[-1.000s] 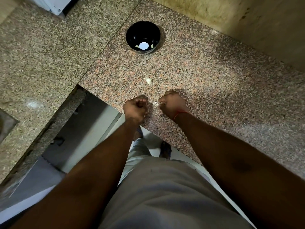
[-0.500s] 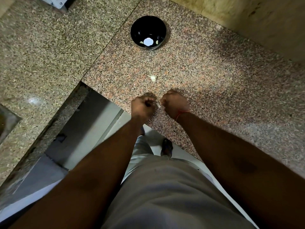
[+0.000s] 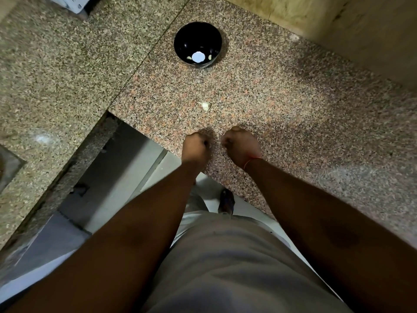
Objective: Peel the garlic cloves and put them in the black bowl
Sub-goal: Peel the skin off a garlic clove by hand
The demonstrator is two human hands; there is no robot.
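Well, a speckled granite counter (image 3: 293, 114) was spread across the view, and toward its far side the black bowl (image 3: 198, 45) was set, with a couple of pale peeled cloves (image 3: 210, 57) seen at its bottom. Nearer the counter edge, both fists were held close together: the left hand (image 3: 195, 148) and the right hand (image 3: 240, 145) were curled tight, though whether a clove was pinched inside either could not be told. Between hands and bowl, one unpeeled garlic clove (image 3: 205, 105) was left lying alone. So some peeling was judged done, with at least that clove left.
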